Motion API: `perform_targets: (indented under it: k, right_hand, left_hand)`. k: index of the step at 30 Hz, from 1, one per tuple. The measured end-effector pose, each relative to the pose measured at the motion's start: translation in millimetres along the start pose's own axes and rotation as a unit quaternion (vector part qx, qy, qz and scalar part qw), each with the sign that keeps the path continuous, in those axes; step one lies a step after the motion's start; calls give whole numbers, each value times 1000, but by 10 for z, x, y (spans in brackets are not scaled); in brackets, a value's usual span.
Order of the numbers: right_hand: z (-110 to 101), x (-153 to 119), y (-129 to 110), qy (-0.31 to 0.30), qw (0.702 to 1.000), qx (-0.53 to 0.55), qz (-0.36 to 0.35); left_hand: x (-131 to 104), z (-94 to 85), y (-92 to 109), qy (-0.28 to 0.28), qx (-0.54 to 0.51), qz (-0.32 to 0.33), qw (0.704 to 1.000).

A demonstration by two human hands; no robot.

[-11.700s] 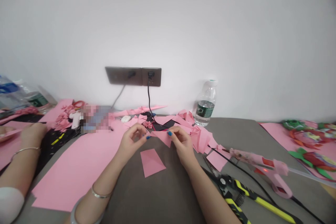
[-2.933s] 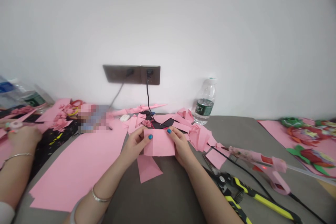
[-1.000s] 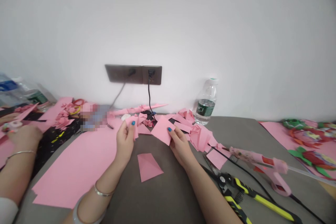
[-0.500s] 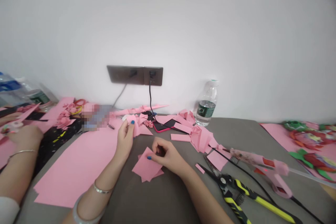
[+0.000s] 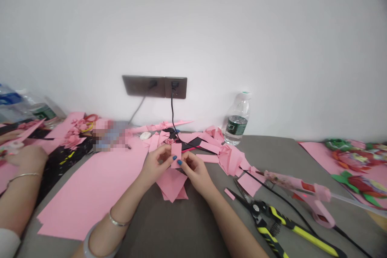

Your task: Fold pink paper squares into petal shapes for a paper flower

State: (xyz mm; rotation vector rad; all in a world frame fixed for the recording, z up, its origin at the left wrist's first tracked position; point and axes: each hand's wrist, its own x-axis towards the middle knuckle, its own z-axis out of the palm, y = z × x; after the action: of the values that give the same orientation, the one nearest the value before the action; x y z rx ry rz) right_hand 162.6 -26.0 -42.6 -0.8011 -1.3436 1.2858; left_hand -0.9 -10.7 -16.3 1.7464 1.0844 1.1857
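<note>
The left hand [image 5: 155,167] and right hand [image 5: 196,171] pinch a narrow pink paper piece [image 5: 176,150] between them, fingertips close together. Just nearer the wearer, overlapping paper pieces [image 5: 172,185], apparently already cut, lie on the worktop [image 5: 187,234]. Farther left, large pink sheets [image 5: 93,193] seem largely unworked. To the right rest yellow-and-black shears [image 5: 256,209], blades parted, and a glue gun [image 5: 305,185].
</note>
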Motion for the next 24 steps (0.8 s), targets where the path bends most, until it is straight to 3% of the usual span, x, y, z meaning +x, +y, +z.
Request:
perform_targets:
  k: [3,6,8,10,15,19,24]
  right_hand:
    - [-64,48,4,81,994,74,23]
    - [-199,108,-4,180,960,206,60]
    - [-271,129,-27,168,948,252,96]
    - [-285,126,-56,124,948,265,126]
    - [-151,66,-83,49,967,220,122]
    - [-131,55,-64,53,972,203,109]
    - [-174,69,-44,66,969,214,109]
  left_hand:
    - [13,-32,20,2,-11,2,1000]
    - [54,-127,-33,72,41,-2,997]
    - [77,-194,-130,117,117,-5,986]
    - [85,-235,-255,126,197,-1,972]
    - [55,-212,-483,58,326,15,944]
    - [54,-208,-473,55,366,28,929]
    - [74,-265,-279,106,334,43,936]
